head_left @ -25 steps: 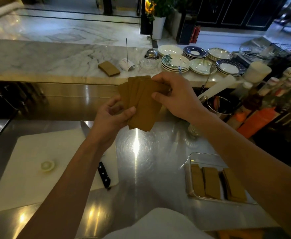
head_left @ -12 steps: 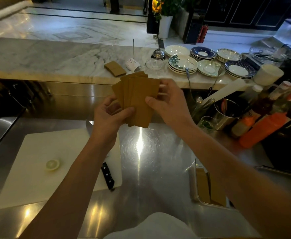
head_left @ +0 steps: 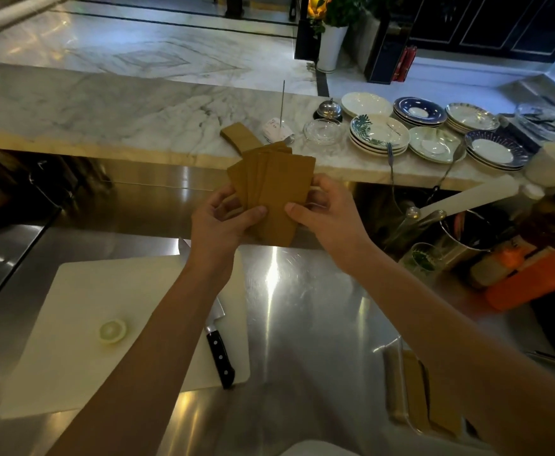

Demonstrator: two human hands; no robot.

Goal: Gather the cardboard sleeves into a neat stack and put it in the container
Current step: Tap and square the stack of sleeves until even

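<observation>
A fan of brown cardboard sleeves (head_left: 274, 189) is held upright above the steel counter (head_left: 302, 307) by both hands. The left hand (head_left: 218, 225) is closed around the lower left of the fan, its thumb pressed on the front sleeve and its fingers (head_left: 218, 200) curled behind. The right hand (head_left: 327, 213) grips the right edge, with the thumb on the front face and the fingers wrapped behind the sleeves. The sleeves are splayed, not yet squared into one block. A separate small pile of sleeves (head_left: 238, 138) is seen lying flat on the marble ledge (head_left: 105, 106), just beyond the fan. The clear container (head_left: 393, 383) sits on the counter at the lower right, partly hidden by the right forearm, with several sleeves lying inside it. To the left, a white cutting board (head_left: 88, 324) carries a lemon slice (head_left: 111, 330), and a black-handled knife (head_left: 218, 350) lies along its right edge. Stacked plates (head_left: 379, 134) are ranged along the ledge to the right.
</observation>
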